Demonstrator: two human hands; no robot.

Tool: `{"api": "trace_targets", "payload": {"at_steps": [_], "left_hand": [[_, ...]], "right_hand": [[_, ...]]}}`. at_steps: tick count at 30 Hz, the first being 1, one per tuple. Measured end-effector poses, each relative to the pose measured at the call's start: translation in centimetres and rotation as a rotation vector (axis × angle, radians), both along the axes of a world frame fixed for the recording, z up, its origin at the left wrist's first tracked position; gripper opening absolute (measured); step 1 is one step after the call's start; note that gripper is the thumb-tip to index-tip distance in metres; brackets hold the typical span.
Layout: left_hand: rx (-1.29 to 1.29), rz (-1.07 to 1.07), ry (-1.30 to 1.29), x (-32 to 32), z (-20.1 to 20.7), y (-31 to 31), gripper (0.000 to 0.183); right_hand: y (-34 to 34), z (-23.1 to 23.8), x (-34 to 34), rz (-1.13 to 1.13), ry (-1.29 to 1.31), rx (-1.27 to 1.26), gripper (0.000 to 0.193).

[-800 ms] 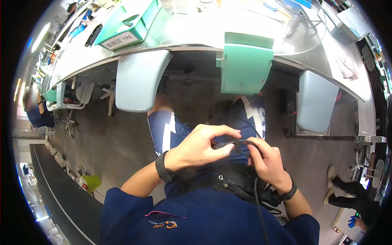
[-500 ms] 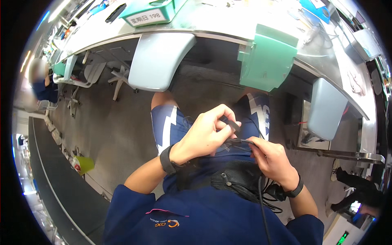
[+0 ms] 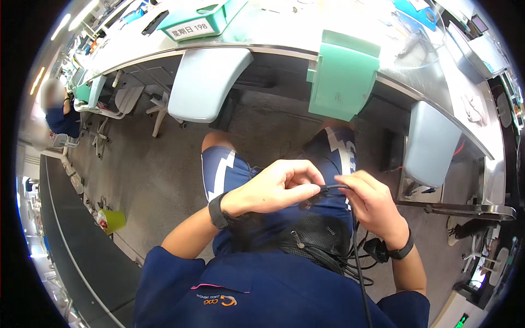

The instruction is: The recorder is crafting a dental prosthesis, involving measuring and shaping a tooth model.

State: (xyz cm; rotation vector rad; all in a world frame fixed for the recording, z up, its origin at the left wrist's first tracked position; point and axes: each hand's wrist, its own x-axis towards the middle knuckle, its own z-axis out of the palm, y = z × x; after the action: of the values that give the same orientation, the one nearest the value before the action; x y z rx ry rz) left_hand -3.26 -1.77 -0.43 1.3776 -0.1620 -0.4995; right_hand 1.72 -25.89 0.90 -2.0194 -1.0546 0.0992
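Observation:
Above my lap, my left hand (image 3: pixel 276 187) pinches a black cable (image 3: pixel 337 187) between thumb and forefinger. A hand's breadth to the right, my right hand (image 3: pixel 374 205) grips the same cable, its fingers slightly blurred. Between the fingertips lies a short dark stretch of it, too small to make out in detail. A black mesh pouch (image 3: pixel 316 236) with a zip rests on my lap under the hands. From beside it, several loops of black cable (image 3: pixel 350 268) hang below my right wrist. Each wrist wears a black band.
Ahead runs a long metal-edged workbench (image 3: pixel 290 22) with a green bin (image 3: pixel 210 21) on it. Pale grey armrest-like panels (image 3: pixel 205 85) and a green tray-like panel (image 3: pixel 344 76) jut from its edge. A yellow-green bin (image 3: pixel 113 221) stands at left; a person (image 3: pixel 61 117) sits farther off.
My left fingers have come down onto the cable; the dark strap-like piece raised in them before no longer shows. My right hand has risen slightly, its fingers shifting along the cable.

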Motion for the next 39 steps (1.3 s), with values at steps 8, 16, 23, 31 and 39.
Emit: {"api": "trace_targets", "payload": {"at_steps": [8,16,23,31,39], "left_hand": [[0.024,0.0,-0.013,0.4,0.4,-0.9,0.014],[0.051,0.032,0.025,0.5,1.4,-1.3,0.015],[0.235,-0.075,-0.131,0.8,2.9,-0.7,0.019],[0.312,-0.082,-0.466,1.0,1.4,0.3,0.03],[0.425,0.014,-0.513,1.4,0.4,1.0,0.026]], "right_hand": [[0.6,1.0,0.8,0.178,-0.393,0.086,0.032],[0.6,0.1,0.7,0.224,-0.661,0.066,0.026],[0.2,-0.4,0.5,0.178,-0.361,0.117,0.024],[0.4,0.0,0.3,0.076,-0.213,0.105,0.02],[-0.8,0.3,0.8,-0.125,0.124,0.145,0.009]]}}
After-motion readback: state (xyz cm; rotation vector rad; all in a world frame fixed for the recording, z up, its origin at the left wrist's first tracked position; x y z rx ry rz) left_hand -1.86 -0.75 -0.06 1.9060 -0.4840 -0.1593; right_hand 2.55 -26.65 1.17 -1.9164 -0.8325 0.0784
